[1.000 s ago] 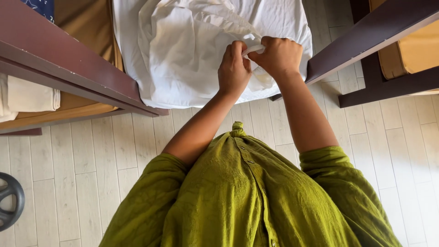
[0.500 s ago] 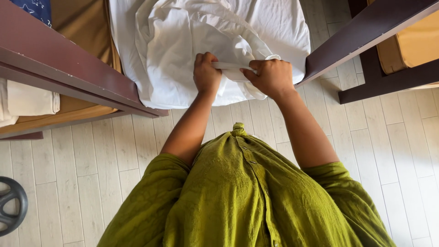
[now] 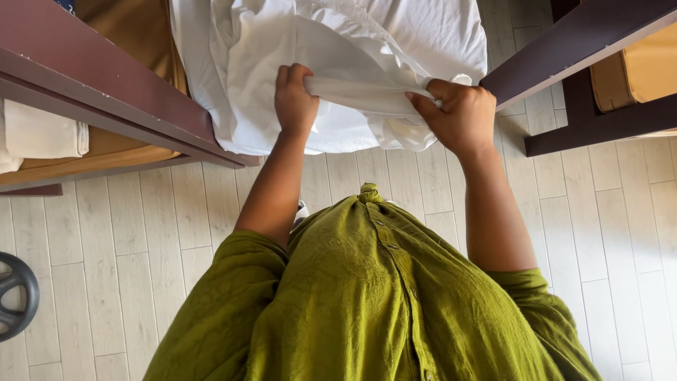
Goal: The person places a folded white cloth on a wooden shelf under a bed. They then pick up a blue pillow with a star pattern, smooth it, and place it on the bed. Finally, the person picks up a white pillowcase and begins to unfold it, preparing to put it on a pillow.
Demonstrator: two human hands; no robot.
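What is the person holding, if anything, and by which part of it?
A white sheet. Both hands grip its bunched near edge, pulled taut between them: the left hand at one end of that stretch, the right hand at the other.

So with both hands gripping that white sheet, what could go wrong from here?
1. The left hand and right hand hold only a narrow gathered strip of the white sheet; it could slip free if pulled.
2. The loose lower edge hangs near the pale plank floor and may drag on it.
3. The dark wooden bed frame sits close by; the fabric could snag on its corner.
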